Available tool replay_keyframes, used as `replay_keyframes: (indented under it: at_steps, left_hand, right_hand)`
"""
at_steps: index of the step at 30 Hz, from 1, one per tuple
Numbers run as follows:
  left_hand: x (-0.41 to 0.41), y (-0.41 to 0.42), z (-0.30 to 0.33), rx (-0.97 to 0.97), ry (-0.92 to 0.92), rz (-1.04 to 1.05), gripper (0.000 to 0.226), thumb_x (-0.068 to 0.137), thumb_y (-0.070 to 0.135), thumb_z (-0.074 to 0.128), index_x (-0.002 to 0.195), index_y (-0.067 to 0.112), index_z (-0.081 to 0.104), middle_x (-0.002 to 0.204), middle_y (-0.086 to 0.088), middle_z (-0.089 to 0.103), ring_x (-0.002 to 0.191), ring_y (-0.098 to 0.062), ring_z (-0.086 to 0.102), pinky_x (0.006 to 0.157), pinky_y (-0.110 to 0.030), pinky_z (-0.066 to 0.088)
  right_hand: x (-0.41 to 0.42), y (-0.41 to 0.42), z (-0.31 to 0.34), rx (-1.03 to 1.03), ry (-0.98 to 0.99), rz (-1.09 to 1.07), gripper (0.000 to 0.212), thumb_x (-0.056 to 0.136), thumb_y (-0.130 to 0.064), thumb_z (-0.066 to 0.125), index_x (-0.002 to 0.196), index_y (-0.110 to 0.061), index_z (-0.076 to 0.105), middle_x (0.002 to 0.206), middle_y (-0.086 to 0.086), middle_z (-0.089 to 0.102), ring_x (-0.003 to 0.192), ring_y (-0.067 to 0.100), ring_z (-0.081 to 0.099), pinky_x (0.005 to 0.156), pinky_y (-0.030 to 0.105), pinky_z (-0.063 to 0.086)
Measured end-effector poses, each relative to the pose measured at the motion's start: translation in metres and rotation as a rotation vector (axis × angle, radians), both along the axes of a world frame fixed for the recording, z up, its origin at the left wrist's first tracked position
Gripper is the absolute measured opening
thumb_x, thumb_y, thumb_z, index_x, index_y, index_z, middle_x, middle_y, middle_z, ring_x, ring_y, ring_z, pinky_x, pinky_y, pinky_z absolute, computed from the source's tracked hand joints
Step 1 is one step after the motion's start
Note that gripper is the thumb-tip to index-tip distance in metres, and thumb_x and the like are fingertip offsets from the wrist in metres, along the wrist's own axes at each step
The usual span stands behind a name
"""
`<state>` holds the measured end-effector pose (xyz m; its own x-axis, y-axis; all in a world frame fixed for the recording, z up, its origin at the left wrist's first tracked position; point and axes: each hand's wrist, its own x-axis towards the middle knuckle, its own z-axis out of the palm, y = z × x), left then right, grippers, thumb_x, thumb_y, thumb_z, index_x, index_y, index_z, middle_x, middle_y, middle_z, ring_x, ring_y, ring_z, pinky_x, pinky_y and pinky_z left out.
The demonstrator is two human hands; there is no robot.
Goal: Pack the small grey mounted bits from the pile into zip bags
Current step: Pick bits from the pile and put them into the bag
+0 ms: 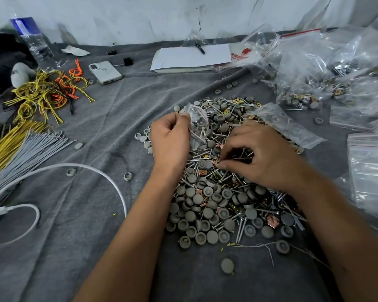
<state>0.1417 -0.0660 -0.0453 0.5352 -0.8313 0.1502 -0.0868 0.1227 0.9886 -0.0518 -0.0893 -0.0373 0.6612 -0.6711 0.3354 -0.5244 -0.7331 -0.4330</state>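
1. Reaching over the pile [225,199] of grey round bits, screws and metal clips on the grey blanket [92,214], both your forearms come in from the near edge.
2. Your right hand [262,158] is curled down into the pile's middle, fingertips pinching among screws; exactly which piece, can't tell.
3. Your left hand [170,140] pinches the rim of a small clear zip bag [198,123], held just above the pile's left side.
4. Left of the pile: white cable [79,168], grey and yellow ties [20,153].
5. Further back: phone [105,72], notepad [192,57], water bottle [34,40].
6. Far right: filled bags [314,83].
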Motion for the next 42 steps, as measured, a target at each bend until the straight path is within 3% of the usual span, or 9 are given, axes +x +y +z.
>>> replay_keyframes:
  at_steps: [3, 9, 14, 17, 20, 24, 30, 37, 42]
  left_hand:
    - [-0.001, 0.000, 0.000, 0.003, -0.014, -0.012, 0.034, 0.101, 0.015, 0.058, 0.069, 0.003, 0.059, 0.058, -0.004, 0.045, 0.053, -0.016, 0.037, 0.055, -0.031, 0.031]
    - [-0.003, 0.000, -0.002, -0.022, -0.146, -0.064, 0.040, 0.101, 0.012, 0.057, 0.073, -0.016, 0.052, 0.058, -0.007, 0.048, 0.053, -0.015, 0.042, 0.058, -0.030, 0.035]
    - [-0.007, 0.002, -0.004, -0.008, -0.289, -0.115, 0.041, 0.101, 0.012, 0.060, 0.061, 0.005, 0.055, 0.051, 0.006, 0.053, 0.045, -0.003, 0.045, 0.050, -0.022, 0.038]
    - [-0.011, 0.002, -0.005, -0.006, -0.368, -0.126, 0.043, 0.102, 0.017, 0.062, 0.060, 0.022, 0.055, 0.050, 0.008, 0.054, 0.046, -0.005, 0.045, 0.049, -0.027, 0.040]
    - [-0.011, 0.001, -0.006, -0.018, -0.422, -0.129, 0.040, 0.101, 0.019, 0.063, 0.062, 0.025, 0.056, 0.052, 0.008, 0.055, 0.046, -0.005, 0.046, 0.048, -0.026, 0.039]
    - [-0.013, 0.001, -0.008, -0.010, -0.432, -0.139, 0.038, 0.102, 0.019, 0.063, 0.064, 0.023, 0.058, 0.053, 0.009, 0.056, 0.047, -0.004, 0.045, 0.050, -0.022, 0.036]
    - [-0.014, 0.001, -0.006, -0.019, -0.438, -0.166, 0.036, 0.102, 0.019, 0.063, 0.066, 0.022, 0.061, 0.052, 0.010, 0.056, 0.044, -0.002, 0.044, 0.048, -0.017, 0.033]
    - [-0.015, 0.001, -0.007, -0.029, -0.426, -0.190, 0.035, 0.101, 0.018, 0.061, 0.067, 0.014, 0.063, 0.054, 0.004, 0.059, 0.047, -0.009, 0.047, 0.051, -0.028, 0.037]
    - [-0.016, 0.000, -0.008, -0.035, -0.431, -0.196, 0.035, 0.101, 0.019, 0.061, 0.065, 0.017, 0.062, 0.052, 0.008, 0.057, 0.047, -0.007, 0.047, 0.052, -0.027, 0.037]
  right_hand:
    - [-0.002, 0.000, 0.001, 0.072, 0.054, 0.015, 0.030, 0.077, -0.060, 0.074, 0.095, -0.036, 0.074, 0.096, -0.019, 0.062, 0.102, 0.008, 0.050, 0.087, 0.038, 0.045]
    - [0.005, 0.002, 0.001, 0.058, 0.038, 0.037, 0.012, 0.087, -0.036, 0.077, 0.090, -0.026, 0.070, 0.094, -0.015, 0.058, 0.100, 0.011, 0.050, 0.089, 0.036, 0.045]
    - [0.007, 0.006, 0.003, 0.021, -0.348, -0.083, 0.006, 0.096, -0.018, 0.070, 0.100, -0.014, 0.069, 0.093, -0.011, 0.066, 0.085, 0.002, 0.063, 0.075, 0.022, 0.051]
    - [0.008, 0.006, 0.004, 0.015, -0.445, -0.118, 0.020, 0.098, -0.010, 0.068, 0.117, -0.010, 0.071, 0.101, -0.004, 0.071, 0.094, 0.005, 0.067, 0.082, 0.021, 0.053]
    - [0.010, 0.006, 0.004, 0.001, -0.474, -0.121, 0.018, 0.099, -0.009, 0.066, 0.115, -0.009, 0.074, 0.106, -0.002, 0.074, 0.102, 0.007, 0.069, 0.088, 0.028, 0.057]
    - [0.012, 0.007, 0.002, 0.001, -0.577, -0.164, 0.009, 0.094, -0.013, 0.074, 0.102, -0.008, 0.073, 0.094, -0.002, 0.075, 0.091, 0.011, 0.072, 0.081, 0.037, 0.059]
    - [0.015, 0.006, -0.001, -0.123, -0.508, -0.191, 0.011, 0.085, -0.013, 0.083, 0.094, -0.010, 0.080, 0.091, -0.001, 0.074, 0.088, 0.014, 0.069, 0.078, 0.037, 0.057]
    - [0.017, 0.007, -0.004, -0.253, -0.418, -0.269, 0.013, 0.080, -0.008, 0.085, 0.091, -0.010, 0.080, 0.087, -0.002, 0.075, 0.076, 0.001, 0.057, 0.074, 0.014, 0.045]
    - [0.020, -0.001, -0.007, -0.314, -0.299, -0.221, 0.017, 0.080, -0.004, 0.084, 0.096, -0.007, 0.080, 0.093, 0.005, 0.077, 0.088, 0.023, 0.067, 0.079, 0.039, 0.054]
